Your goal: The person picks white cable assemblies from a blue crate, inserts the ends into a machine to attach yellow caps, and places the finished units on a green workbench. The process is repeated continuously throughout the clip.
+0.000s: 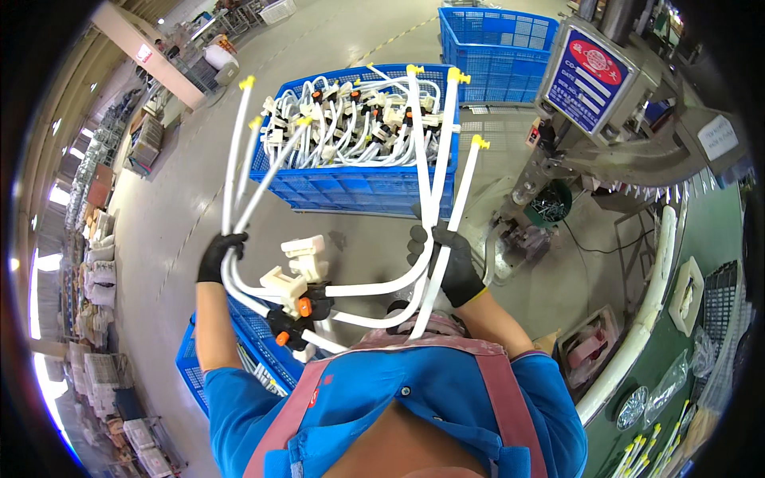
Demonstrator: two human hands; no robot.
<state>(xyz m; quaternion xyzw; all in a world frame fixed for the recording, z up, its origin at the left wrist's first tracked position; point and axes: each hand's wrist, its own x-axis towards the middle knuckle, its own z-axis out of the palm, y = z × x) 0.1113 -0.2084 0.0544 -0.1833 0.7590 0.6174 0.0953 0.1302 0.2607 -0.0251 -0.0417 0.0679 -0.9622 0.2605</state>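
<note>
In black gloves, both my hands grip a bundle of white hoses with yellow end pieces. My left hand (221, 257) is closed round several hoses (232, 171) on the left. My right hand (453, 267) closes on the other hose ends (429, 187), which rise above it. Low between my hands, the hoses bend into black fittings (291, 328) with orange parts (304, 307). Cream plastic blocks (284, 283) sit beside these fittings. The lower ends of some hoses are hidden against my apron (430, 344).
Ahead stands a blue crate (351, 190) heaped with similar hose assemblies. Another blue crate (498, 80) is behind it. A third crate (191, 358) stands by my left side. A machine (621, 111) and a green table (637, 382) with yellow-ended hoses are at right.
</note>
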